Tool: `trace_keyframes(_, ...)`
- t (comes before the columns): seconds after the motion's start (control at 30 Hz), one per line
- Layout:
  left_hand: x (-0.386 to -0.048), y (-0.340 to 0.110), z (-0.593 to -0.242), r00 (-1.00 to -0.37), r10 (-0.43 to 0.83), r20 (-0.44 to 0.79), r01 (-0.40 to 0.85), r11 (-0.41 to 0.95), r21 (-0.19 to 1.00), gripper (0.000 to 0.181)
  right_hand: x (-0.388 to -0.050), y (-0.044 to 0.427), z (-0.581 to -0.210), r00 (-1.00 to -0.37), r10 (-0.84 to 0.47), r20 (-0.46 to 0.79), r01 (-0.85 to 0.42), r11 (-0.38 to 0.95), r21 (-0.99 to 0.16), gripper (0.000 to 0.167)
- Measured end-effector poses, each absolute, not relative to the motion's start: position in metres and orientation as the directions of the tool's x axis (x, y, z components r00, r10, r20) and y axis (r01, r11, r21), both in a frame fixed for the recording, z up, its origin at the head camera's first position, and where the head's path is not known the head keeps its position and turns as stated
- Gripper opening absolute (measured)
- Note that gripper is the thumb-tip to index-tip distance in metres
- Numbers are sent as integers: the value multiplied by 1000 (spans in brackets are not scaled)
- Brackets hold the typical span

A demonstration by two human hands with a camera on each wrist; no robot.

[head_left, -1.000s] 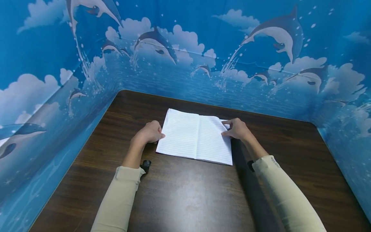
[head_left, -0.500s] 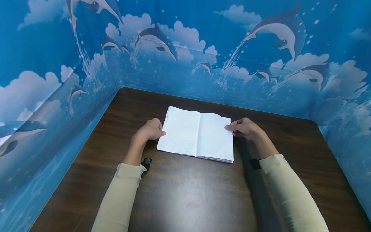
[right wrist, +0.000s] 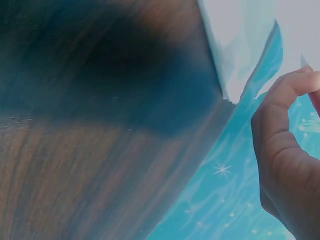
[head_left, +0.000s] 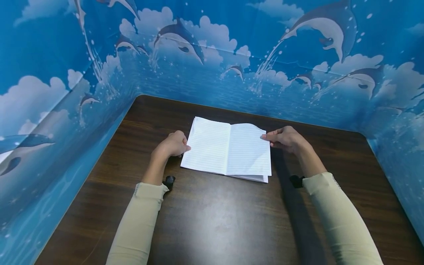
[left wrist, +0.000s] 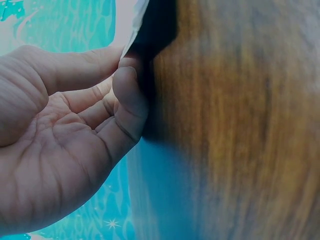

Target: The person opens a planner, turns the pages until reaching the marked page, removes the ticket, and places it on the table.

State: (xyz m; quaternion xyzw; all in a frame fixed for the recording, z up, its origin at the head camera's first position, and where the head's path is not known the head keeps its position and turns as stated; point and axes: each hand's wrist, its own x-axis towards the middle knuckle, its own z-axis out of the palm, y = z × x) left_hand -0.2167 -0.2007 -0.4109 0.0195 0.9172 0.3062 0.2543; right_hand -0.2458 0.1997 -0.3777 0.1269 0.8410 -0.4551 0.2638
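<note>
An open notebook (head_left: 212, 147) with white ruled pages lies in front of me on the dark wooden table. My left hand (head_left: 173, 143) pinches its left edge between thumb and curled fingers; the left wrist view shows the thumb and index finger of that hand (left wrist: 75, 110) meeting on the thin paper edge (left wrist: 134, 30). At the right side, my right hand (head_left: 286, 139) pinches the outer edge of a right-hand page (head_left: 250, 151). That page stands a little apart from the pages below it (head_left: 261, 179). In the right wrist view, the fingers (right wrist: 287, 100) hold the lifted sheet.
The wooden table (head_left: 212, 221) reaches around the notebook on every side. A blue curtain (head_left: 212, 81) printed with dolphins and clouds hangs along the table's far and left edges. Black straps (head_left: 296, 181) show at both wrists.
My right hand has moved a little right and now holds a page raised off those below. Earlier its fingers were at the page's upper right edge. The left hand keeps its pinch.
</note>
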Motion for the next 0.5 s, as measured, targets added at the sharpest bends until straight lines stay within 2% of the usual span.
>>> trace_keyframes(0.27,-217,-201,-412,-870,198,-451,-117,806,581,51,-246,189,-360,-871,-25,-491,415,501,-760,41)
trace_keyframes(0.5,-216,-202,-412,-874,216,-435,-98,799,594,50,-247,169,-344,-899,-33,-437,364,497,-787,39)
